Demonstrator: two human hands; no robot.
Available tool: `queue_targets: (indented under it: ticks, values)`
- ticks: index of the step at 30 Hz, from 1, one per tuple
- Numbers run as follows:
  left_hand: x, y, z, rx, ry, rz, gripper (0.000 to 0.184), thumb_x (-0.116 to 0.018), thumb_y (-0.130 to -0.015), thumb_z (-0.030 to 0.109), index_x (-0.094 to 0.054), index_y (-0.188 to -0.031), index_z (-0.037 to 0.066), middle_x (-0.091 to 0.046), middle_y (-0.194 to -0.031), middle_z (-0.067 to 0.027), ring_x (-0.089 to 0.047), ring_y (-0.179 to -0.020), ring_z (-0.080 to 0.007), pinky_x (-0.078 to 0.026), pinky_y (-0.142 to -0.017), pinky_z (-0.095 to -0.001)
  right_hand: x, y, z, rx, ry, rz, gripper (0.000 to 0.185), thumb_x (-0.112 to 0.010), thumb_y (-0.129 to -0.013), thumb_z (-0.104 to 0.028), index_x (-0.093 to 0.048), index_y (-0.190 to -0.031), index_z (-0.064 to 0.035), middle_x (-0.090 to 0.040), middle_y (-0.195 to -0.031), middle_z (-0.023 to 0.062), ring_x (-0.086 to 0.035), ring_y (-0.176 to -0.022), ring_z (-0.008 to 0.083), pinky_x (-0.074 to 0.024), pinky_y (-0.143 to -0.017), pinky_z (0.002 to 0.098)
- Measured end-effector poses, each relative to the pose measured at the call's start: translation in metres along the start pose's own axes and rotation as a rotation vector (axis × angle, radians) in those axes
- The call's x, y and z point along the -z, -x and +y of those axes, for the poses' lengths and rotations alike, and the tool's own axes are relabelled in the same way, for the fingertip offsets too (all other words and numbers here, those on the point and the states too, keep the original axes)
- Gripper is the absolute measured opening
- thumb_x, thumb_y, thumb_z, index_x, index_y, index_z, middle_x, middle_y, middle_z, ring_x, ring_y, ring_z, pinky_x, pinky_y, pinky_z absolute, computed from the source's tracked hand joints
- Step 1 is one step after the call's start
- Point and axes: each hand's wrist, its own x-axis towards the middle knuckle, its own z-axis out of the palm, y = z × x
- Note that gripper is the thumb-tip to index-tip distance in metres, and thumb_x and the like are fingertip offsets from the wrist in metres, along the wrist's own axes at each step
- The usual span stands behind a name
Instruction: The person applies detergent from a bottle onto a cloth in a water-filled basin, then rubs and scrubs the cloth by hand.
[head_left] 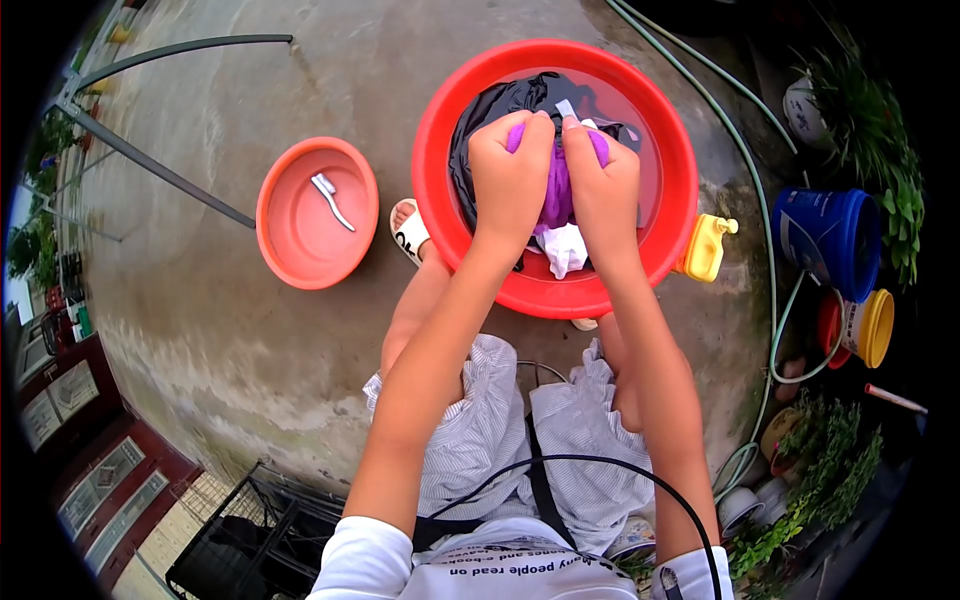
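Over a large red basin (432, 150), my left hand (512, 170) and my right hand (603, 178) are side by side, both closed on a bunched purple cloth (557, 195). A pale tag or strip (566, 108) sticks up between my thumbs. The purple cloth hangs down below my fists, inside the basin. Dark fabric (490, 105) lies in the water on the basin's left side. A white cloth (564, 250) shows near the basin's front wall, just under my wrists. My fingertips are hidden behind my fists.
A smaller pink basin (280, 235) holding a white brush (332, 200) stands to the left. Right of the red basin is a yellow bottle (706, 248). A green hose (750, 150) runs along the right, beside a blue bucket (815, 240) and potted plants. Grey metal bars (165, 160) cross the upper left.
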Motion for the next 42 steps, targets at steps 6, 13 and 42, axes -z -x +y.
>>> queue_targets:
  ticks: [6,13,42]
  values:
    - [0.002,-0.005,0.002,0.054,0.020,0.062,0.028,-0.050,-0.078,0.009,-0.039,-0.054,-0.001,-0.037,-0.049,0.0027,-0.032,-0.049,-0.0039,-0.027,-0.043,-0.0260,-0.008,0.006,0.003,0.024,-0.016,-0.038,0.036,-0.053,-0.085,-0.016,-0.044,-0.055,0.0004,-0.038,-0.047,-0.0014,-0.031,-0.046,0.0054,-0.0274,-0.041,0.0264]
    - [-0.017,0.027,-0.001,-0.051,-0.179,-0.124,0.027,-0.052,-0.078,0.008,-0.042,-0.055,-0.003,-0.036,-0.046,-0.0019,-0.032,-0.046,-0.0063,-0.028,-0.041,-0.0276,0.012,-0.020,0.013,-0.101,-0.142,0.098,0.038,-0.053,-0.085,-0.016,-0.041,-0.050,-0.0044,-0.038,-0.048,-0.0046,-0.030,-0.045,0.0039,-0.0241,-0.041,0.0251]
    - [0.008,-0.012,0.002,0.027,0.017,0.088,0.030,-0.049,-0.080,0.008,-0.039,-0.053,0.001,-0.037,-0.049,0.0040,-0.031,-0.048,-0.0030,-0.025,-0.042,-0.0254,-0.012,0.009,0.002,0.027,-0.021,-0.090,0.035,-0.052,-0.087,-0.016,-0.044,-0.056,-0.0001,-0.039,-0.049,-0.0022,-0.032,-0.048,0.0045,-0.0280,-0.042,0.0256]
